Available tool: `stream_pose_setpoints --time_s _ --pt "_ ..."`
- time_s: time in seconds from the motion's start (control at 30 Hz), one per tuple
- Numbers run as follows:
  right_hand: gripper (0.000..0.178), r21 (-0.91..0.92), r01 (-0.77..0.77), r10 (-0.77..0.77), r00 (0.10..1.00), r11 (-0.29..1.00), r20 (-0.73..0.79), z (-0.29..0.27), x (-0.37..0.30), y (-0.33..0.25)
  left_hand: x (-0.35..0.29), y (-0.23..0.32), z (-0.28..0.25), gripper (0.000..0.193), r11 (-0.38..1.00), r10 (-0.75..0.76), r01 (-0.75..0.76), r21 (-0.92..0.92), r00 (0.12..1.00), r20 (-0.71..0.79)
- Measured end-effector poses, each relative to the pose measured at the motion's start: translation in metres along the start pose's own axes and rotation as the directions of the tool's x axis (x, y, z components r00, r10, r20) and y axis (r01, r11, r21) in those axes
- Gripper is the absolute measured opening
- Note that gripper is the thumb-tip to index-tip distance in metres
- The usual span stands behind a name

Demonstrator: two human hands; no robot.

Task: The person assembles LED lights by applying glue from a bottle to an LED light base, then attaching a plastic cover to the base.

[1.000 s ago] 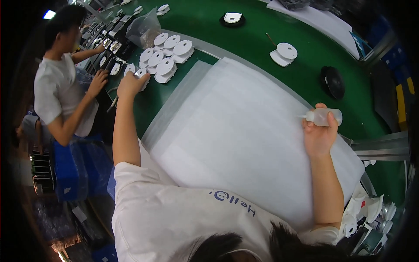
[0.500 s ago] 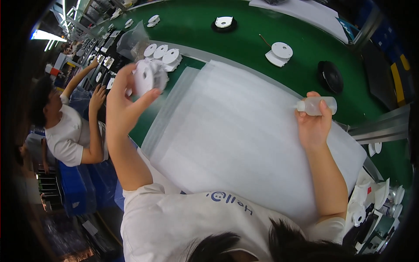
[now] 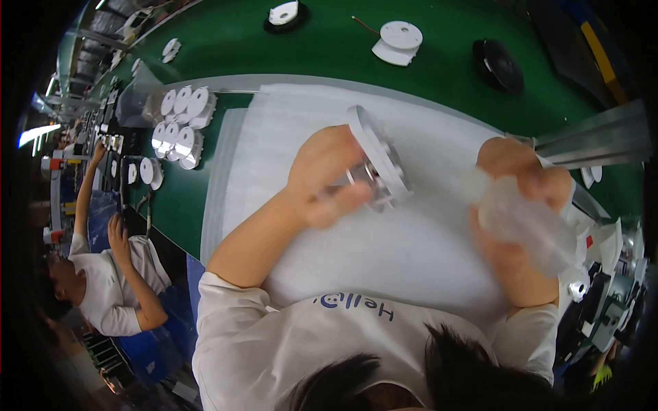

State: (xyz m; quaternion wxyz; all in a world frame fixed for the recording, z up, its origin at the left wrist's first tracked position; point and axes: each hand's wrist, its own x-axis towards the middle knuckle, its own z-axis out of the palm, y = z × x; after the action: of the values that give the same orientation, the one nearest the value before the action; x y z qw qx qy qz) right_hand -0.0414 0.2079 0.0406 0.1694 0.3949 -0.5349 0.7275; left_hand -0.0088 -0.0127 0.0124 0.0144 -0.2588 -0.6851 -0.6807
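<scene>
My left hand (image 3: 319,171) is closed around a white round plastic housing (image 3: 375,147), tilted up on its edge over the white foam sheet (image 3: 384,253). Clear or shiny bits show on the underside, near my fingertips. At the right of the sheet, my right hand (image 3: 510,161) grips a translucent squeeze bottle (image 3: 531,226), smeared by motion. The bottle's tip cannot be made out. Several similar white housings (image 3: 181,140) stand grouped on the green table left of the sheet.
Beyond the sheet on the green table (image 3: 226,41) lie a white housing with a wire (image 3: 399,41), a black round part (image 3: 498,65) and a black-and-white one (image 3: 284,14). A metal post (image 3: 589,140) rises at right. A co-worker (image 3: 113,291) sits at left.
My left hand has carried the white housing from the left side to over the sheet. My right hand has turned and come nearer with the bottle. The whole view has swung.
</scene>
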Motion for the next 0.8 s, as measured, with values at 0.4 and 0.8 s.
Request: stream_pose_setpoints --time_s 0.4,0.8 --pt "0.047 -0.225 -0.005 0.097 0.911 0.974 0.400 0.000 0.006 -0.038 0.002 -0.006 0.012 0.032 0.158 0.722 -0.550 0.820 0.631 0.284" --pt "0.049 -0.284 0.132 0.009 0.894 0.950 0.447 -0.001 0.003 -0.034 -0.003 -0.006 0.010 0.033 0.150 0.684 -0.518 0.842 0.670 0.290"
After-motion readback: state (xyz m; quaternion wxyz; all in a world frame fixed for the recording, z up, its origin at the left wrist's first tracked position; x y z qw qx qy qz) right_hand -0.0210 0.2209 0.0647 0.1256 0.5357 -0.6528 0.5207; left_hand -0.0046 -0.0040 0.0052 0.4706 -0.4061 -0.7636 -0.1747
